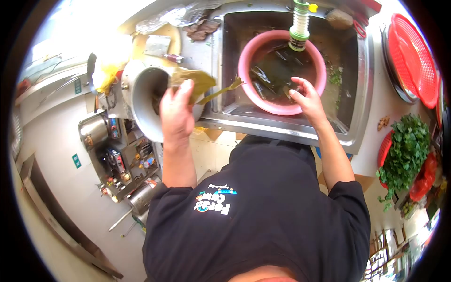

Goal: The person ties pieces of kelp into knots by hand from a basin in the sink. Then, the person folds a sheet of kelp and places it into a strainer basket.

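Observation:
My left hand (177, 110) is closed on a broad yellow-green leaf (199, 81), held over the rim of a large grey pot (143, 101). The leaf's stem points right, toward the pink basin (243, 63). That basin stands in the metal sink (225, 51) and holds murky water with dark green leaves (265, 77) in it. Over the basin's near right rim is my right hand (307, 101), its fingers curled, with a gap between thumb and forefinger. I see nothing clear between them.
A ribbed tap hose (300, 28) hangs over the basin. Left of the sink, a cleaver (158, 45) lies on a round board (175, 40). Right of it are red baskets (413, 56) and leafy greens (406, 145). A stone-like lump (339, 19) sits on the sink's back edge.

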The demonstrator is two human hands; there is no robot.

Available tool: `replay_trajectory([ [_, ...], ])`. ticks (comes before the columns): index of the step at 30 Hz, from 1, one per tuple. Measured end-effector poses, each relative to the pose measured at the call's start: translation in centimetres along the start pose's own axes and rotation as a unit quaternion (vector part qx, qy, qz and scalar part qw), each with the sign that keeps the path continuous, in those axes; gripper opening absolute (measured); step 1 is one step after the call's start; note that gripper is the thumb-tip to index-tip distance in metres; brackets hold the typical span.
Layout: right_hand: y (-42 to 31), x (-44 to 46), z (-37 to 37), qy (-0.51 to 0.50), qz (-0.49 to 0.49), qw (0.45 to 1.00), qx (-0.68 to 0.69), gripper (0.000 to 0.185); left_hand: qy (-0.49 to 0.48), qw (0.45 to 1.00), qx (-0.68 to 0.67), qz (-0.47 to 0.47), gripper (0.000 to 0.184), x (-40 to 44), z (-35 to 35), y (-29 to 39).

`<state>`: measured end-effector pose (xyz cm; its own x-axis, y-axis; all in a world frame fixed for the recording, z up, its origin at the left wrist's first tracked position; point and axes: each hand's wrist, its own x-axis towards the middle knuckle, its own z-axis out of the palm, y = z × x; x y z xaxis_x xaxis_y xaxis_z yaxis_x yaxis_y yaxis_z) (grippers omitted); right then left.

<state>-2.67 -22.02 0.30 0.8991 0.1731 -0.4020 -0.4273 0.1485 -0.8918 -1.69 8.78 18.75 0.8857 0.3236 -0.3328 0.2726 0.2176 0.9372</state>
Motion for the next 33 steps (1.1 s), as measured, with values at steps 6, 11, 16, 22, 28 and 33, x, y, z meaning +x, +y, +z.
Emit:
replay_trajectory([
  [6,1.4,1.1,0.6,-0.014,-0.034,0.998,-0.048,0.038,0.100,0.970,-0.083,0.205,0.035,-2.3,-6.8,9.6],
  [11,1.1,1.5,1.4,-0.024,-0.039,0.998,-0.045,0.032,0.186,0.923,-0.064,0.330,0.028,-3.0,-10.2,13.1],
  [16,1.1,1.4,1.7,-0.026,-0.031,0.998,-0.048,0.029,0.231,0.871,-0.049,0.432,0.030,-3.1,-11.7,15.8],
  [22,1.2,1.1,1.9,-0.028,-0.011,0.999,-0.015,0.029,0.186,0.895,-0.062,0.400,0.030,-0.7,-13.3,14.2],
  [28,0.3,0.3,1.9,-0.063,-0.015,0.998,0.001,0.034,0.266,0.767,0.518,0.272,0.061,1.3,-11.2,3.0],
  [33,-5.3,-0.5,2.3,-0.141,0.056,0.986,0.064,0.025,-0.315,0.850,0.356,0.229,0.081,-1.4,0.9,-4.8],
])
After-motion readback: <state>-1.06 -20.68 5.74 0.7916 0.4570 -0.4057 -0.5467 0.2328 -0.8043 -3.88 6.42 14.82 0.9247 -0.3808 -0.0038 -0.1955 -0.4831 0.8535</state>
